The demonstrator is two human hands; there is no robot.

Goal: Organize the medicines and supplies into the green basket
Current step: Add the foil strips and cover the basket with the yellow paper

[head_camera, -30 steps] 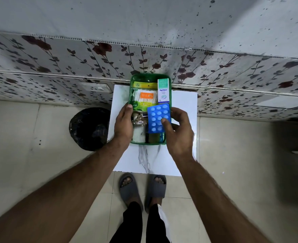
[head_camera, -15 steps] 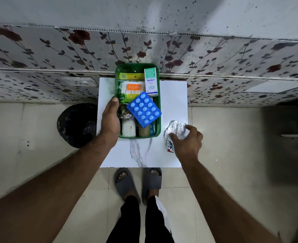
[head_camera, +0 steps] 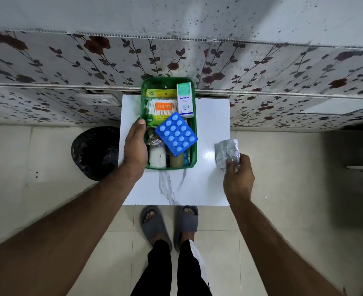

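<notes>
Item, near right: my right hand point(head_camera: 238, 178) pinches a foil strip point(head_camera: 227, 153) by its near end at the table point(head_camera: 210, 189) edge; it may slip from so thin a hold. Item, beyond: my left hand point(head_camera: 135, 146) clasps the basket point(head_camera: 194, 133) rim. The basket is crowded, and the tilted blue blister point(head_camera: 176, 134) could slide out when the strip lands.

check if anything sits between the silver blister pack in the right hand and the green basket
Nothing visible does. The right hand holds the silver blister pack over bare white tabletop, clear across to the green basket, though the blue blister pack already lies on top.
</notes>
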